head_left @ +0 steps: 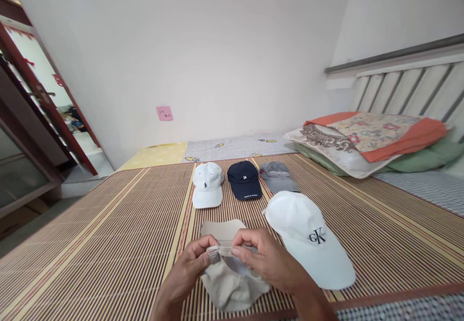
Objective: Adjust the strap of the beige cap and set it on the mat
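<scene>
Two-handed grip on beige cap (232, 282), white "CK" cap (308, 239) beside

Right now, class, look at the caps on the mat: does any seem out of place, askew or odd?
Three caps sit in a neat row, but the white cap with the dark logo lies apart, angled. The beige cap faces brim away, its back strap pinched between the left hand and right hand.

Beige cap (232, 282), navy cap (244, 180), grey cap (277, 176), brown-striped mat (108, 243).
</scene>
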`<state>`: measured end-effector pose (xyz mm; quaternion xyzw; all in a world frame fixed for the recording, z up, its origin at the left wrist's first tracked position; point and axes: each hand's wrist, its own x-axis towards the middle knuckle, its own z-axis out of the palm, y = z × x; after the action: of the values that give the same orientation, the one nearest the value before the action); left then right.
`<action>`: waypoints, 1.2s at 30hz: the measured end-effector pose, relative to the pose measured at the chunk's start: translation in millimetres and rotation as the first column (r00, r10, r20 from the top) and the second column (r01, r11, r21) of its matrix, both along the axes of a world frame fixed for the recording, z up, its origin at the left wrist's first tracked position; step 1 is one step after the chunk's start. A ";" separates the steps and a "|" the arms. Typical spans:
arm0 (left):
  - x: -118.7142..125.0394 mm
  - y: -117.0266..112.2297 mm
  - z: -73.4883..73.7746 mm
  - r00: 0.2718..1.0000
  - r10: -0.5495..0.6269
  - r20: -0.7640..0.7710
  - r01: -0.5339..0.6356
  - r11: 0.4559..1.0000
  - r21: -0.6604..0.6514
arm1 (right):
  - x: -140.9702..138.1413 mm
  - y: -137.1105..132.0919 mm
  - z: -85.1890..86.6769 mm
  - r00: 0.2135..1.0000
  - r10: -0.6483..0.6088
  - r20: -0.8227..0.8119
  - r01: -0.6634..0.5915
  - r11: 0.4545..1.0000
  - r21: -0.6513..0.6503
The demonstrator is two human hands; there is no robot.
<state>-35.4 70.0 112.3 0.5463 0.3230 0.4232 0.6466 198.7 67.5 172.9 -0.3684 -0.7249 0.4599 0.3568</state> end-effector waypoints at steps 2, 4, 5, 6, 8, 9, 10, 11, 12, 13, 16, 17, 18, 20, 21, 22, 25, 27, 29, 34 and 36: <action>-0.4 0.6 -1.4 1.000 0.001 -0.001 -0.001 1.000 -0.004 | 0.3 0.2 -0.4 1.000 0.000 0.021 0.000 1.000 -0.003; -0.2 0.6 -1.4 1.000 -0.001 -0.005 0.001 1.000 -0.009 | 0.5 0.4 -0.8 0.999 -0.003 0.051 0.003 1.000 -0.009; 0.1 0.4 -0.9 1.000 -0.008 -0.005 0.007 1.000 -0.009 | 0.4 0.6 -1.0 0.998 -0.008 0.068 0.009 1.000 -0.011; 0.4 0.1 -0.3 1.000 -0.014 -0.003 0.014 1.000 -0.008 | 0.3 0.8 -1.3 0.996 -0.016 0.085 0.017 1.000 -0.010; 1.1 -0.7 1.0 1.000 -0.024 -0.007 0.024 1.000 0.002 | 0.0 1.3 -2.1 0.993 -0.033 0.113 0.034 0.999 -0.007; 1.3 -1.0 1.3 1.000 -0.027 -0.013 0.027 1.000 0.010 | 0.0 1.6 -2.5 0.992 -0.038 0.124 0.039 0.999 -0.005; 1.4 -1.2 1.4 0.999 -0.029 -0.020 0.029 0.999 0.015 | 0.0 1.9 -2.8 0.990 -0.039 0.134 0.039 0.999 -0.002; 1.3 -1.3 1.2 0.999 -0.028 -0.027 0.028 0.999 0.019 | 0.1 2.2 -2.9 0.989 -0.035 0.143 0.035 0.999 -0.003; 1.1 -1.2 0.8 0.999 -0.027 -0.033 0.027 0.999 0.021 | 0.4 2.4 -2.9 0.988 -0.029 0.151 0.029 1.000 -0.002; 0.8 -1.0 0.3 0.999 -0.024 -0.037 0.025 0.999 0.022 | 0.8 2.5 -2.7 0.987 -0.021 0.157 0.021 1.000 0.001; -0.1 -0.3 -0.9 0.999 -0.019 -0.038 0.019 1.000 0.021 | 2.4 2.5 -1.7 0.988 0.014 0.152 -0.014 1.000 -0.001; -0.2 -0.2 -0.9 0.999 -0.021 -0.039 0.022 1.000 0.019 | 2.9 2.5 -1.5 0.989 0.026 0.142 -0.025 1.000 -0.007; -0.1 -0.2 -0.5 0.999 -0.025 -0.040 0.025 1.000 0.016 | 3.3 2.5 -1.3 0.990 0.035 0.134 -0.033 0.999 -0.013; 0.4 -0.5 0.6 0.999 -0.034 -0.043 0.034 0.999 0.015 | 3.9 2.6 -1.4 0.992 0.031 0.125 -0.030 0.999 -0.010; 0.8 -0.7 1.2 0.998 -0.038 -0.047 0.039 0.999 0.016 | 4.1 2.7 -1.6 0.991 0.022 0.128 -0.022 1.000 0.002; 1.2 -0.9 1.7 0.998 -0.040 -0.051 0.041 0.999 0.017 | 4.3 2.8 -1.9 0.990 0.009 0.138 -0.011 1.000 0.017; 2.4 -1.3 2.7 0.997 -0.046 -0.069 0.048 0.999 0.024 | 5.1 2.8 -2.4 0.983 -0.010 0.183 0.001 0.999 0.049; 3.6 -1.6 3.7 0.995 -0.051 -0.081 0.053 0.998 0.023 | 6.0 2.5 -2.2 0.979 -0.010 0.202 -0.002 0.998 0.059; 5.3 -2.4 5.6 0.994 -0.052 -0.097 0.054 0.998 0.018 | 7.0 2.1 -1.5 0.979 -0.003 0.203 -0.011 0.997 0.070; 11.1 -4.9 12.3 0.990 -0.062 -0.123 0.066 0.997 0.028 | 7.7 0.6 1.7 0.982 0.002 0.187 -0.018 0.996 0.082; 12.4 -5.1 13.4 0.990 -0.069 -0.120 0.072 0.997 0.028 | 7.2 0.2 2.7 0.983 -0.013 0.183 -0.002 0.997 0.080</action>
<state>-23.0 64.9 125.7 0.5919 0.3344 0.3720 0.6320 205.9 67.8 175.6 -0.3966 -0.7715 0.3935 0.3043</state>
